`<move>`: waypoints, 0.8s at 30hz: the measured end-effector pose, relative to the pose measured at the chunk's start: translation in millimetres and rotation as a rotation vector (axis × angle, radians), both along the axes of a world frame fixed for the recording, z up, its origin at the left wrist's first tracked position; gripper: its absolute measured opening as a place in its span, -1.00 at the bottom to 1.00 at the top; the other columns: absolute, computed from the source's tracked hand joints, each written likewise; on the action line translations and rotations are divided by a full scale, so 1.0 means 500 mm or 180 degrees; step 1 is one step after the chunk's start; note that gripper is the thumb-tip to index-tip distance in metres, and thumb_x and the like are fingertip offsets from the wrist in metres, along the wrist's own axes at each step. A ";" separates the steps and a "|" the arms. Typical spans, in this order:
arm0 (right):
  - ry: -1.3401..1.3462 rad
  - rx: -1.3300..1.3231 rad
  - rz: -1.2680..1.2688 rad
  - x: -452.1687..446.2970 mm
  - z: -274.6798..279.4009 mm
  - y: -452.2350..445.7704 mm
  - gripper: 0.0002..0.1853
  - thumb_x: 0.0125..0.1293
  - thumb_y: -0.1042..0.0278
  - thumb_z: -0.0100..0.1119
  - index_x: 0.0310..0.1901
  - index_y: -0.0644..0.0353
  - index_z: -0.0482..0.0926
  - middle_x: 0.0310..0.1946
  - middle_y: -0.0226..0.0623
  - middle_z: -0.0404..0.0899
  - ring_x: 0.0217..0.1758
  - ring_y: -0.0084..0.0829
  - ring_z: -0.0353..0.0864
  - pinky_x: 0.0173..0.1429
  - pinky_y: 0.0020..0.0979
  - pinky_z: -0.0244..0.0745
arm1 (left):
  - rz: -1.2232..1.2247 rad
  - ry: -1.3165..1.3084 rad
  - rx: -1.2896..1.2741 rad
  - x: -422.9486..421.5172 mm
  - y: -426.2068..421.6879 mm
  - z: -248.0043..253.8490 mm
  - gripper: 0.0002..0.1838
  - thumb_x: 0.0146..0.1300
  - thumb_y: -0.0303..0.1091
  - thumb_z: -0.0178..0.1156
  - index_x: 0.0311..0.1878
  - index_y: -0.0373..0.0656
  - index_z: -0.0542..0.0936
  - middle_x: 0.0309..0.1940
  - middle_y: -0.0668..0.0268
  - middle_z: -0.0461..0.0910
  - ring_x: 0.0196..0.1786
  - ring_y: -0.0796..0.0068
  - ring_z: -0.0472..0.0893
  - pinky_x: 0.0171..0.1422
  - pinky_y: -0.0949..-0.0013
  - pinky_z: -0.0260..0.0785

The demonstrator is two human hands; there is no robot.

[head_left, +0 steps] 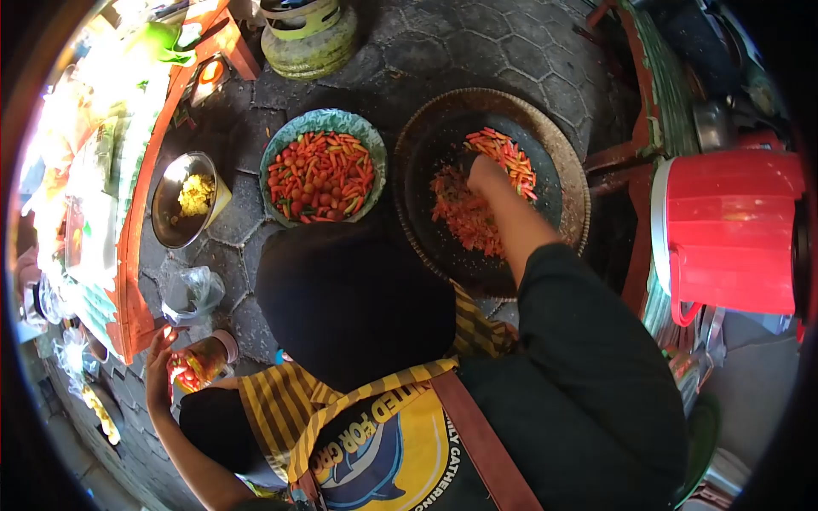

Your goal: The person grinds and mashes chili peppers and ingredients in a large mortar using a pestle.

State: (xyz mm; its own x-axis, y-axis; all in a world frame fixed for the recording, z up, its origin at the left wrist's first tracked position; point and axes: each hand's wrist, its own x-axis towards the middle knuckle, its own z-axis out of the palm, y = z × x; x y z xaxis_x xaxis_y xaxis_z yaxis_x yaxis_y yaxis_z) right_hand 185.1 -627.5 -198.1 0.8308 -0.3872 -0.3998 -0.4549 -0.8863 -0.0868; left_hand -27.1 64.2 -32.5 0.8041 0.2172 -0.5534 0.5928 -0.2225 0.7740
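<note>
My right hand [487, 175] reaches into a wide dark stone mortar [423, 230], its fingers closed around a dark pestle that is mostly hidden. Beneath and beside the fist lies crushed red chilli [469, 217]; whole red and orange chillies [509, 162] are heaped at the mortar's far right side. My left hand [160, 362] is off to the left with its fingers apart, holding nothing that I can see. Close beside it, a tilted clear jar [201, 362] with red and yellow contents touches or nearly touches the hand.
A green basin [381, 162] of chillies and small tomatoes stands left of the mortar. Farther left are a metal bowl [162, 217] with yellow bits and a plastic bag [194, 294]. A gas cylinder [308, 51] stands behind, an orange-edged table [136, 281] at left, a red container [733, 230] at right.
</note>
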 end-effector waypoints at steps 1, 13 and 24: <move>0.0829 0.0133 0.0371 0.021 0.016 -0.014 -0.66 0.06 0.45 0.17 -0.07 0.32 0.51 -0.19 -0.01 0.61 -0.11 -0.13 0.63 -0.06 -0.21 0.51 | -0.0039 0.0015 -0.0003 0.011 -0.024 0.014 -0.49 0.23 -0.42 -0.04 0.30 -0.10 0.30 0.14 0.23 0.42 -0.23 0.57 0.54 -0.25 0.47 0.48; 0.0079 0.0138 0.0257 -0.131 -0.029 0.041 -0.58 -0.05 0.40 0.30 -0.10 0.32 0.46 -0.20 -0.01 0.59 -0.09 -0.08 0.60 -0.05 -0.15 0.49 | -0.0103 0.0284 -0.0151 0.048 -0.092 0.039 -0.53 0.25 -0.43 -0.07 0.27 -0.09 0.33 0.03 0.28 0.46 -0.24 0.62 0.54 -0.31 0.58 0.42; 0.0568 0.1065 0.0597 -0.093 0.077 0.092 -0.68 -0.01 0.44 0.27 -0.18 0.29 0.48 -0.41 -0.02 0.59 -0.27 -0.09 0.65 -0.27 -0.15 0.54 | -0.0235 0.0524 0.0119 0.034 -0.111 0.054 -0.53 0.24 -0.40 -0.04 0.26 -0.09 0.34 0.02 0.27 0.47 -0.26 0.63 0.55 -0.30 0.58 0.40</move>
State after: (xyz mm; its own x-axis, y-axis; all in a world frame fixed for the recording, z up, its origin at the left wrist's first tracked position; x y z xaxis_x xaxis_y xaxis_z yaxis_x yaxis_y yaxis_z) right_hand 138.8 -581.3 -159.7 0.7808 -0.0602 -0.6218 -0.3223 -0.8915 -0.3183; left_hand -10.3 8.6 -5.6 0.7179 0.1836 -0.6715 0.6917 -0.2969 0.6583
